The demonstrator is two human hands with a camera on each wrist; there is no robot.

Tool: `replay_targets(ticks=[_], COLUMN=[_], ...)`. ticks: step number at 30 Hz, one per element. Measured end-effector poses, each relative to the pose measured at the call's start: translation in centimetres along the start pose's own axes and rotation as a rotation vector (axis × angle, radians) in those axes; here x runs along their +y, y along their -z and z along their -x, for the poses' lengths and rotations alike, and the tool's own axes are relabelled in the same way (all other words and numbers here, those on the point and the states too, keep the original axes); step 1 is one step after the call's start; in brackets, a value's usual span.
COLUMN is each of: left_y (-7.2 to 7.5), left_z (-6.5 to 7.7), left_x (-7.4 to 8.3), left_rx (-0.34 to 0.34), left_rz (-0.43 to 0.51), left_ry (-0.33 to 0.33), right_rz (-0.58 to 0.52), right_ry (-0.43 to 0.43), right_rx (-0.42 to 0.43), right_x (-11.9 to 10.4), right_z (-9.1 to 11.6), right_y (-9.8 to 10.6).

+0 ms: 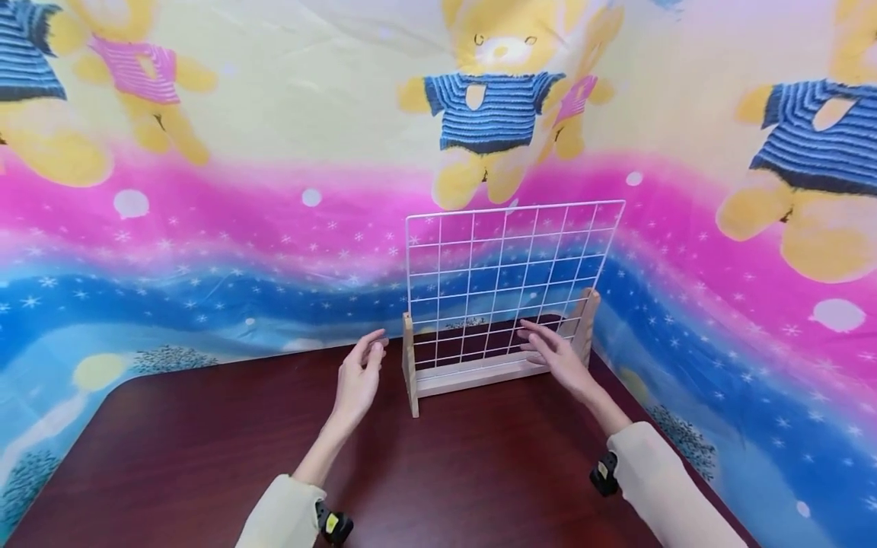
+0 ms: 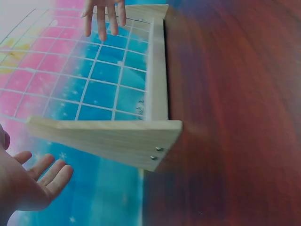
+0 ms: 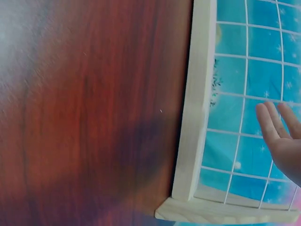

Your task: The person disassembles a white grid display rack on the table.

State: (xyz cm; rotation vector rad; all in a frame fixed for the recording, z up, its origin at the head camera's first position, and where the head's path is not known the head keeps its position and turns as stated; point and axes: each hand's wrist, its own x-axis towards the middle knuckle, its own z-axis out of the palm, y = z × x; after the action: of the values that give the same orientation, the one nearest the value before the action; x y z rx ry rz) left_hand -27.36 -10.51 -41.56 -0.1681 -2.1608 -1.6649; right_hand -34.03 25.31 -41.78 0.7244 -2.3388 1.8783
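A white wire grid (image 1: 507,281) stands upright in a pale wooden base (image 1: 479,374) with a wooden support at each end. My left hand (image 1: 359,377) hovers just left of the left support (image 1: 409,365), its fingers loosely bent and holding nothing. In the left wrist view two screw heads show on that support (image 2: 108,136). In front of the grid's right part, near the right support (image 1: 585,323), my right hand (image 1: 558,361) is held with relaxed fingers and nothing in them. The right wrist view shows these fingers (image 3: 270,125) over the grid squares.
The stand rests on a dark reddish-brown table (image 1: 205,441) near its back right. Behind and to the right hangs a bright cloth (image 1: 308,114) printed with teddy bears, close to the table's edges. Each cuff carries a small black device (image 1: 333,525).
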Motion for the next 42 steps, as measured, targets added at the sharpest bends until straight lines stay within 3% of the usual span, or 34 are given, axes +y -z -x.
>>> replay_targets(ticks=[9,16,24,28,34,37,42], left_y=[-2.8,-4.9,-4.5,-4.2,-4.1,-4.2,-4.5], left_z=[-2.5,-3.5,-4.5,-5.1,-5.9,-6.3,-6.7], left_x=[2.3,3.7,3.9,4.0,4.7,5.1,5.4], left_rx=[-0.002,-0.016,-0.017,0.005,0.069,0.105,0.109], left_rz=[-0.012,-0.03,-0.089,-0.087,-0.027,0.024,0.098], left_ry=[-0.077,-0.15,-0.226,-0.25,-0.244,-0.21,-0.136], right_rz=[-0.036,-0.042,-0.076,-0.163,-0.275,-0.289,-0.303], right_ry=[0.046,0.09,0.166,0.162,0.086,0.032,0.009], right_rx=[0.102,0.154,0.295,0.411,0.582,0.627,0.731], right_x=[-1.4,-2.9,-4.3,-5.3,-6.5,-6.5,-5.7], right_z=[-1.1,-0.7,-1.2,-2.0,-3.5,-4.3,-5.6], right_y=[3.4,6.3,7.8,8.8,9.1,9.0,9.3])
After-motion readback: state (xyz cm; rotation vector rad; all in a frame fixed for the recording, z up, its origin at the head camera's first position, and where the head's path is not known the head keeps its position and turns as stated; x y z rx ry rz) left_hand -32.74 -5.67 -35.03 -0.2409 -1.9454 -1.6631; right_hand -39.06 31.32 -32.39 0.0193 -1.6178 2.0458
